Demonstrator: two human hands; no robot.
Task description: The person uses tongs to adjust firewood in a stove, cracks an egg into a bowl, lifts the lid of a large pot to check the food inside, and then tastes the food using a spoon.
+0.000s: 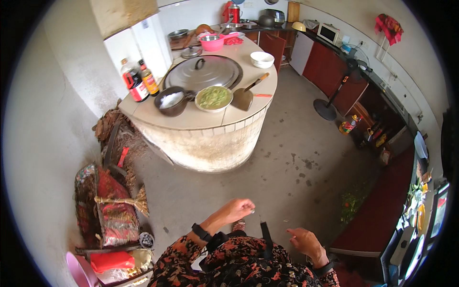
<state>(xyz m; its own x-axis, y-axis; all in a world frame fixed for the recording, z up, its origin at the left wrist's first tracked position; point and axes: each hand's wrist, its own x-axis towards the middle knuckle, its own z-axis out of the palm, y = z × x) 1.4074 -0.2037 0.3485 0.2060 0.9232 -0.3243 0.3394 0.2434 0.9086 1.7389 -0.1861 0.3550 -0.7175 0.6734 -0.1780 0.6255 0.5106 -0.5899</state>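
Observation:
My left hand [239,210] hovers over the grey floor with its fingers curled; a small pale glint shows at the fingertips, too small to name. To the right, my right hand [303,241] is in the air by my body, fingers partly spread, nothing visible in it. Both hands are apart from any surface. Ahead stands a tiled stove counter [200,120]. On it are a bowl of green food [214,98], a dark pot [171,102] with white contents, a wide metal wok lid [204,73], a wok spatula [244,97] and a white bowl [262,59].
Two sauce bottles [134,81] stand at the counter's left, a pink ladle-basin [212,43] at its back. A pedestal fan [325,108] and oil bottle [347,127] are on the floor at right. Left lie a straw brush [122,201], firewood scraps [107,125] and a pink basin [79,269].

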